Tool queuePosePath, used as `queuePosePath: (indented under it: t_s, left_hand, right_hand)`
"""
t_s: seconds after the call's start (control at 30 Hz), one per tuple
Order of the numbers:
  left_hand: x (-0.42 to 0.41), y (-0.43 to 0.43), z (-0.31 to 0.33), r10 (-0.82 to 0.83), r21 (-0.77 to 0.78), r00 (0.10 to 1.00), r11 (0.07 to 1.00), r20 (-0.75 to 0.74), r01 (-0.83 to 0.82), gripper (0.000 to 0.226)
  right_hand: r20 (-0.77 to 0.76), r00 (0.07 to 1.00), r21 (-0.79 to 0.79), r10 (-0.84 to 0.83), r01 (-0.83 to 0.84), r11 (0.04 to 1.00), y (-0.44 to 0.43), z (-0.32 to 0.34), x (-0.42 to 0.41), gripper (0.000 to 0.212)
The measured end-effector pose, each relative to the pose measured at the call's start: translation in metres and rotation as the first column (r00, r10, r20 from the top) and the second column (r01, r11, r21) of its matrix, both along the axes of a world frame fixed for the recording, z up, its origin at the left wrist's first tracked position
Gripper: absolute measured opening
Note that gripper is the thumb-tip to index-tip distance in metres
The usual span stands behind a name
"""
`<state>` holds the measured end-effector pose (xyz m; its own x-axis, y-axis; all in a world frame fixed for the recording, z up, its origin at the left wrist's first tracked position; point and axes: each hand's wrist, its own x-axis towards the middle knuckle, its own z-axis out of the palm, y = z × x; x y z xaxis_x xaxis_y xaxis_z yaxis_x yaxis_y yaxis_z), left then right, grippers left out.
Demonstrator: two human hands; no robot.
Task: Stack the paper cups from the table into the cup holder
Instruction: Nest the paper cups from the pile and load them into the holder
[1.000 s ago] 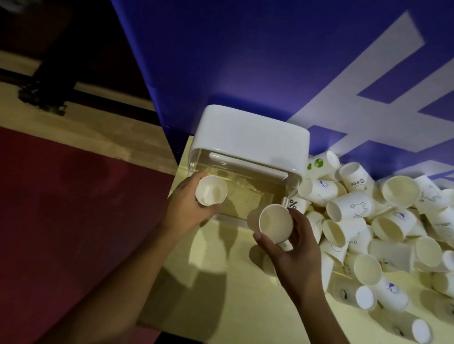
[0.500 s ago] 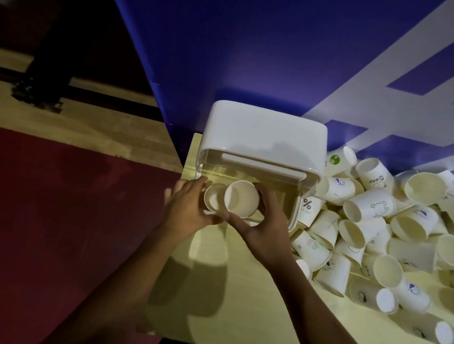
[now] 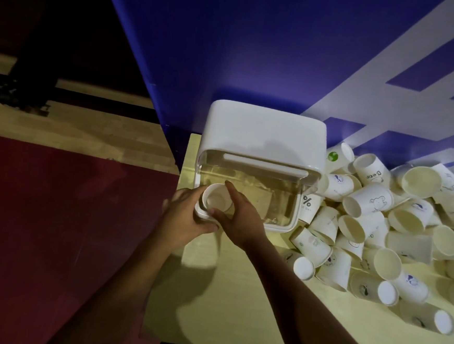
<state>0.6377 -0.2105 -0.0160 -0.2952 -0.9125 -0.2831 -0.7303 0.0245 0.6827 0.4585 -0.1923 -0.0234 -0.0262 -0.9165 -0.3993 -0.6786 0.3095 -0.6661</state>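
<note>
Yellow table (image 3: pixel 237 308), paper cup (image 3: pixel 217 200) gripped between left hand (image 3: pixel 184 218) and right hand (image 3: pixel 241 217)

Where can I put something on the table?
Free: bare table before the cup holder, between the forearms, and the near strip below the cup pile. Crowded: right of the holder, and its left corner, where left hand and right hand hold a paper cup.
</note>
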Motion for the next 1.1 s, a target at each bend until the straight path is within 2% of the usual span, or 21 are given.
queuePosePath:
  t_s: [0.13, 0.23, 0.33, 0.4, 0.47, 0.57, 0.63, 0.7, 0.77, 0.83, 0.9, 0.97, 1.1]
  left_hand:
    - [-0.003, 0.003, 0.002, -0.002, 0.015, 1.0, 1.0, -0.015, 0.002, 0.088]
    - [-0.007, 0.011, 0.004, 0.023, -0.04, 1.0, 0.999, 0.02, -0.022, 0.092]
    - [-0.02, 0.035, 0.018, 0.074, -0.25, 0.997, 0.965, -0.033, -0.08, 0.076]
    - [-0.044, 0.058, 0.031, 0.0, -0.342, 0.995, 0.939, -0.095, -0.033, 0.062]
    - [-0.077, 0.077, 0.042, -0.123, -0.251, 0.988, 0.963, -0.095, 0.096, 0.058]
    - [-0.133, 0.103, 0.031, -0.283, -0.024, 0.959, 0.959, 0.027, 0.283, 0.067]
    - [-0.159, 0.122, 0.004, -0.262, 0.15, 0.961, 0.957, 0.084, 0.248, 0.08]
    - [-0.176, 0.137, -0.024, -0.21, 0.251, 0.967, 0.953, 0.145, 0.169, 0.095]
    - [-0.188, 0.147, -0.047, -0.196, 0.244, 0.951, 0.96, 0.24, 0.137, 0.109]
    - [-0.197, 0.151, -0.061, -0.137, 0.177, 0.945, 0.98, 0.297, 0.086, 0.109]
    - [-0.21, 0.156, -0.069, -0.014, 0.095, 0.973, 0.995, 0.23, -0.008, 0.096]
    - [-0.219, 0.159, -0.076, 0.093, 0.077, 0.982, 0.991, 0.162, -0.107, 0.082]
    - [-0.223, 0.166, -0.073, 0.173, 0.076, 0.984, 0.981, 0.052, -0.177, 0.073]
  right_hand:
    - [-0.071, 0.996, -0.008, 0.053, -0.053, 0.999, -0.003, 0.003, -0.002, 0.089]
    - [-0.036, 0.999, -0.034, 0.031, -0.032, 0.999, 0.009, 0.013, -0.004, 0.091]
    - [-0.034, 0.993, -0.111, -0.117, 0.112, 0.987, 0.045, 0.026, -0.017, 0.059]
    - [-0.028, 0.965, -0.181, -0.26, 0.251, 0.951, 0.084, 0.031, -0.035, 0.034]
    - [-0.008, 0.921, -0.199, -0.389, 0.38, 0.903, 0.124, 0.033, -0.056, 0.021]
    - [0.01, 0.825, -0.095, -0.565, 0.563, 0.821, 0.184, 0.032, -0.095, 0.018]
    - [0.015, 0.759, -0.018, -0.651, 0.652, 0.758, 0.218, 0.03, -0.118, 0.02]
    - [0.019, 0.714, 0.009, -0.7, 0.7, 0.714, 0.246, 0.029, -0.14, 0.02]
    - [0.017, 0.692, 0.024, -0.721, 0.721, 0.693, 0.268, 0.029, -0.16, 0.018]
    - [0.03, 0.67, 0.029, -0.742, 0.741, 0.67, 0.284, 0.028, -0.176, 0.017]
    - [0.036, 0.656, 0.038, -0.754, 0.753, 0.657, 0.299, 0.026, -0.198, 0.017]
    - [0.033, 0.644, 0.052, -0.764, 0.762, 0.645, 0.306, 0.025, -0.217, 0.017]
    - [0.017, 0.63, 0.042, -0.776, 0.775, 0.63, 0.304, 0.03, -0.254, 0.018]
